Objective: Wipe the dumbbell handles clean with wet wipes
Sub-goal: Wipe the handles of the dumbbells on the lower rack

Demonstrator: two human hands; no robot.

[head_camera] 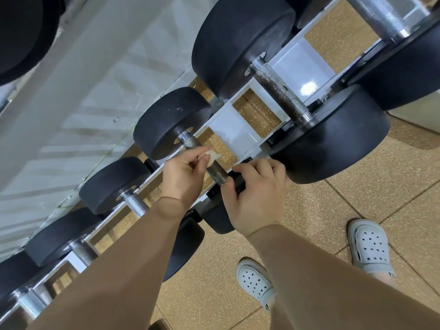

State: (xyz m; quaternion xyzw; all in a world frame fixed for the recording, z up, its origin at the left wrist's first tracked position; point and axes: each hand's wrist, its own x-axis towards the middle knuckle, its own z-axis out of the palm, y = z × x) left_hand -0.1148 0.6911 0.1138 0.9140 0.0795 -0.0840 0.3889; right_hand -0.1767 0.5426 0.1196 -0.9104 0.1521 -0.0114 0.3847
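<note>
Sleeves (133, 258): brown, reaching in from the bottom edge.
Left hand (183, 177): grip pinched on a wadded wet wipe (210, 157), pressed to the handle (217, 173).
Right hand (257, 196): grip curled over the near end of the same dumbbell (171, 122) (hold partly hidden).
Place: across the white rack (231, 129), between a smaller and a larger neighbour.
Floor (333, 222): tan tiles, pale clogs (369, 246).

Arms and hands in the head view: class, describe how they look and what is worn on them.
Both arms are covered by snug, plain brown long sleeves, the left sleeve and right sleeve each ending at the wrist. The left hand and right hand are bare: no gloves, and no rings or watch show.
</note>
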